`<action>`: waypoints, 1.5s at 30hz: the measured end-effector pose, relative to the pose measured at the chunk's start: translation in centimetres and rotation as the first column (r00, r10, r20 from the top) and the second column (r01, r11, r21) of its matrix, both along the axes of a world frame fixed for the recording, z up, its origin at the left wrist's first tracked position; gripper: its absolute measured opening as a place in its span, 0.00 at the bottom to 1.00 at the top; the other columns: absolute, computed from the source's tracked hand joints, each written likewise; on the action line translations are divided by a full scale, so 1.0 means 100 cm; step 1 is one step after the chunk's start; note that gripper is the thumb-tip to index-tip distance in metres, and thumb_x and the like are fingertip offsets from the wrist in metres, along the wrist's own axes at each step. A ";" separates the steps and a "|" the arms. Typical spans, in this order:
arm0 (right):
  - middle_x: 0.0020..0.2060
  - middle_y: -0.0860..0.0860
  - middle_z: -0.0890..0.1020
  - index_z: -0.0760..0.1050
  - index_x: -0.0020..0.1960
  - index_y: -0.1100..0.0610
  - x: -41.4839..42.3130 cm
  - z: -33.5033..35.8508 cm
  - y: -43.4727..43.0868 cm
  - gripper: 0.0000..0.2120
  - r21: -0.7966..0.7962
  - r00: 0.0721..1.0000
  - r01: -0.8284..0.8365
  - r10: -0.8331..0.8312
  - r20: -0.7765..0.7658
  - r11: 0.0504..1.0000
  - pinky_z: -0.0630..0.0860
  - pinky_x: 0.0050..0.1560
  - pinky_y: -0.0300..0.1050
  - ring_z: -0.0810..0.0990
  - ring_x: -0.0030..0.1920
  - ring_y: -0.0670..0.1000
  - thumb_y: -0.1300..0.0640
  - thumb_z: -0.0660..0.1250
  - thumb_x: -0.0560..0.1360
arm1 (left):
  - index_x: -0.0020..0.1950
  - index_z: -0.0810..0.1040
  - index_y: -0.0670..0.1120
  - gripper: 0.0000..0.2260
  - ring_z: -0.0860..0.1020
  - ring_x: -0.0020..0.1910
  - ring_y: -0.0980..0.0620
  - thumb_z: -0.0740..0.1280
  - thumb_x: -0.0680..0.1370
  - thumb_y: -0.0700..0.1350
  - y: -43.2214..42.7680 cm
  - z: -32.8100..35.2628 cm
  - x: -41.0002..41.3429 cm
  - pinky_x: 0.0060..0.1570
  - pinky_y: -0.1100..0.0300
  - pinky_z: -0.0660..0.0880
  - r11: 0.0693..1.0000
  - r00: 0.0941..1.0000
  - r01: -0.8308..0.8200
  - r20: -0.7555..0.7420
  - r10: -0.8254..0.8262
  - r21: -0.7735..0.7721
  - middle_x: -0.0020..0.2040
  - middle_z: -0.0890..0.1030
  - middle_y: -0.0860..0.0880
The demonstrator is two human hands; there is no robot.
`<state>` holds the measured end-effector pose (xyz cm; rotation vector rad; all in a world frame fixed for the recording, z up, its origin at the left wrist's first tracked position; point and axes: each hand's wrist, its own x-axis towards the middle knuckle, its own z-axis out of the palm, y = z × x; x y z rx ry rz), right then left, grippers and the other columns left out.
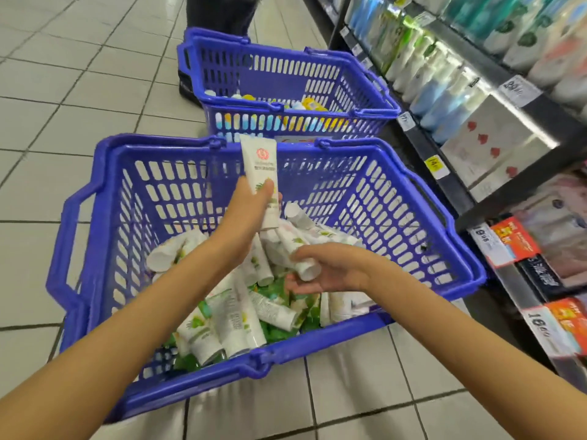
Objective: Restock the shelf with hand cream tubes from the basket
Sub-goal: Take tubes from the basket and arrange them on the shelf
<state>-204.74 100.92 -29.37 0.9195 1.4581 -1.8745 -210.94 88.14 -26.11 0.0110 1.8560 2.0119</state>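
A blue plastic basket [104, 249] stands on the floor in front of me, holding several white hand cream tubes [235, 319] with green print. My left hand [244, 217] holds one white tube [259, 166] upright above the basket, thumb across its front. My right hand [330, 269] is low inside the basket, fingers curled round another white tube [301, 258] by its cap end. The shelf [476, 131] runs along the right side.
A second blue basket [365, 100] with yellow and blue items stands just beyond the first. A person's dark trouser legs [219, 14] are behind it. The shelves on the right carry bottles, white boxes [495, 144] and price tags. Tiled floor lies to the left.
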 end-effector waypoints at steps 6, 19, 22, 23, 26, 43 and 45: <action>0.30 0.50 0.78 0.73 0.42 0.59 0.114 0.077 0.077 0.06 0.046 0.754 0.434 -0.335 -0.564 0.900 0.77 0.36 0.36 0.76 0.31 0.46 0.64 0.59 0.76 | 0.60 0.64 0.50 0.08 0.77 0.48 0.51 0.55 0.81 0.44 0.092 0.035 0.085 0.49 0.54 0.75 0.915 0.954 0.285 -0.182 -0.240 0.287 0.52 0.75 0.48; 0.49 0.57 0.81 0.63 0.68 0.67 0.518 0.132 0.164 0.31 0.014 0.205 0.959 -0.664 -0.719 0.282 0.79 0.50 0.45 0.81 0.50 0.54 0.52 0.62 0.70 | 0.52 0.74 0.47 0.07 0.82 0.44 0.58 0.60 0.78 0.38 0.273 0.075 0.407 0.42 0.63 0.80 0.120 0.175 0.952 -0.177 -0.968 0.281 0.45 0.82 0.52; 0.52 0.55 0.79 0.63 0.68 0.64 0.594 0.122 0.149 0.28 -0.052 0.039 0.991 -0.648 -0.760 0.120 0.77 0.57 0.47 0.79 0.51 0.53 0.55 0.61 0.70 | 0.52 0.76 0.48 0.08 0.82 0.46 0.62 0.62 0.77 0.39 0.281 0.068 0.467 0.39 0.73 0.76 -0.037 0.012 0.984 -0.279 -0.960 0.172 0.47 0.84 0.56; 0.53 0.55 0.78 0.64 0.68 0.63 0.616 0.120 0.143 0.27 -0.053 -0.002 0.997 -0.639 -0.769 0.061 0.77 0.58 0.46 0.78 0.52 0.52 0.56 0.61 0.71 | 0.53 0.76 0.49 0.08 0.81 0.47 0.62 0.63 0.76 0.39 0.283 0.069 0.486 0.41 0.73 0.76 -0.079 -0.031 0.985 -0.298 -0.954 0.151 0.48 0.84 0.56; 0.54 0.53 0.79 0.67 0.65 0.63 0.675 0.123 0.125 0.24 -0.035 -0.079 0.996 -0.598 -0.797 -0.085 0.79 0.45 0.39 0.81 0.50 0.48 0.58 0.60 0.71 | 0.56 0.75 0.53 0.12 0.80 0.53 0.62 0.64 0.75 0.40 0.293 0.076 0.537 0.50 0.71 0.76 -0.195 -0.159 0.977 -0.327 -0.932 0.083 0.53 0.83 0.57; 0.54 0.47 0.80 0.71 0.64 0.58 0.922 0.158 0.158 0.18 0.390 0.056 0.722 -0.514 -0.856 -0.572 0.73 0.54 0.33 0.78 0.54 0.41 0.57 0.66 0.75 | 0.60 0.72 0.49 0.14 0.76 0.46 0.64 0.66 0.75 0.40 0.350 0.131 0.762 0.41 0.78 0.72 -0.162 -0.202 0.979 -0.467 -0.861 -0.125 0.49 0.78 0.58; 0.51 0.46 0.80 0.73 0.62 0.56 0.938 0.157 0.165 0.17 0.524 0.160 0.601 -0.552 -0.818 -0.603 0.72 0.47 0.29 0.78 0.51 0.41 0.58 0.69 0.73 | 0.62 0.73 0.43 0.17 0.76 0.47 0.58 0.68 0.74 0.37 0.360 0.129 0.793 0.44 0.75 0.73 -0.099 -0.159 0.985 -0.506 -0.848 -0.143 0.52 0.79 0.50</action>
